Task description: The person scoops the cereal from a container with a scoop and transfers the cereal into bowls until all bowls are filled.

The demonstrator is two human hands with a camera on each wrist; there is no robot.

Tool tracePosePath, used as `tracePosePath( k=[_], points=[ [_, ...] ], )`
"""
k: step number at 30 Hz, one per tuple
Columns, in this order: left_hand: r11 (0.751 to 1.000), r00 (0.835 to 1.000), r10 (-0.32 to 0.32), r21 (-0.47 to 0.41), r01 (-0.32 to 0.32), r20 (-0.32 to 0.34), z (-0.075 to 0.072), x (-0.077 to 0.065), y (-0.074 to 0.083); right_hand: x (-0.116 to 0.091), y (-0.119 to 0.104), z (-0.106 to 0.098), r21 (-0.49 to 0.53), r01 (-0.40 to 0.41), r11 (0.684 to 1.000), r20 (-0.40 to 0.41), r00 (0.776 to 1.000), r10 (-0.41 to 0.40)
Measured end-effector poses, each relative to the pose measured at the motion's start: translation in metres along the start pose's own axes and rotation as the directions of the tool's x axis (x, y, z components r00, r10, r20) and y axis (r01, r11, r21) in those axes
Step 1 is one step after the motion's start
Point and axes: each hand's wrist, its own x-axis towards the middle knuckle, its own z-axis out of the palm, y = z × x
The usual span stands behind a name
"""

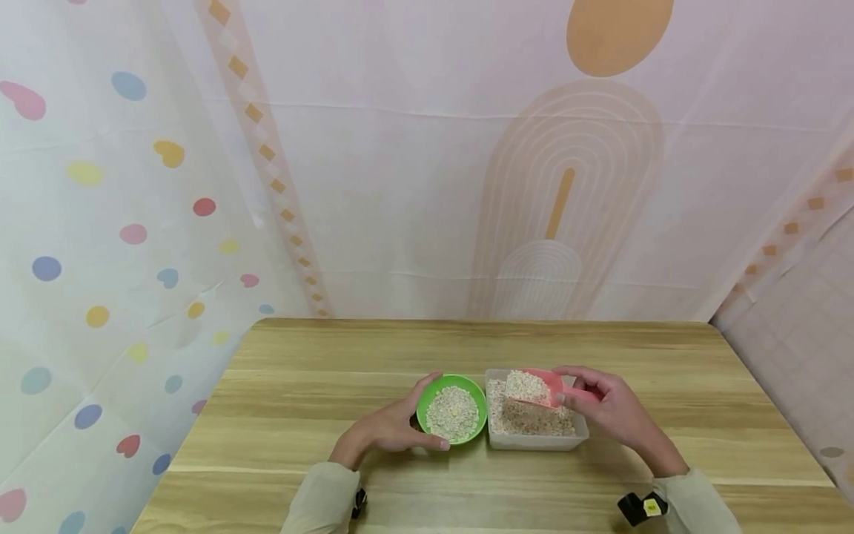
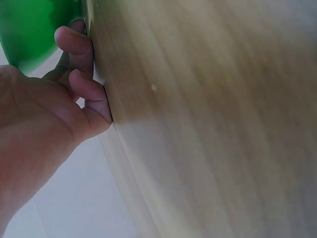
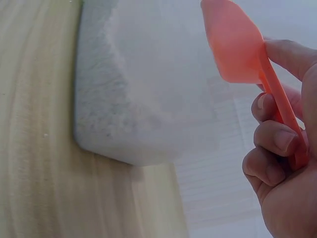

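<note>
Nearest us, at the bottom edge of the frame, we note two pale sleeves point(image 1: 323, 489). Above them, just right of lower centre, the left hand point(image 1: 396, 428) spans a green bowl point(image 1: 477, 386) of pale flakes point(image 1: 454, 415), thumb along its near side. Farther right, the right hand point(image 1: 620, 415) grips a pink scoop point(image 1: 554, 386) by its handle; we see it heaped with flakes, above a translucent tub point(image 1: 537, 443) of similar flakes, just beside the bowl. Beyond runs the wood-grain table point(image 1: 467, 343), then a patterned cloth backdrop point(image 1: 400, 185) filling the upper frame.
</note>
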Motion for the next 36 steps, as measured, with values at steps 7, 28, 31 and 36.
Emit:
tracePosePath(
  k=[7, 28, 31, 36],
  points=[
    [1.000, 1.000, -0.005, -0.009, 0.005, 0.005, 0.000, 0.000, 0.000, 0.008, -0.013, -0.002, -0.007, 0.004, 1.000, 0.016, 1.000, -0.004],
    [1.000, 1.000, -0.021, -0.022, 0.021, 0.013, 0.001, 0.003, 0.002, 0.039, -0.042, 0.020, -0.043, -0.006, 0.999, 0.152, 0.988, 0.012],
    [0.999, 1.000, -0.017, -0.027, 0.017, 0.015, 0.001, 0.003, 0.003, 0.042, -0.045, 0.023, -0.045, -0.009, 0.999, 0.167, 0.986, 0.017],
    [1.000, 1.000, -0.008, -0.020, 0.008, 0.014, 0.001, 0.003, 0.002, 0.047, -0.048, 0.029, -0.055, 0.030, 0.998, 0.202, 0.979, -0.019]
  ],
)
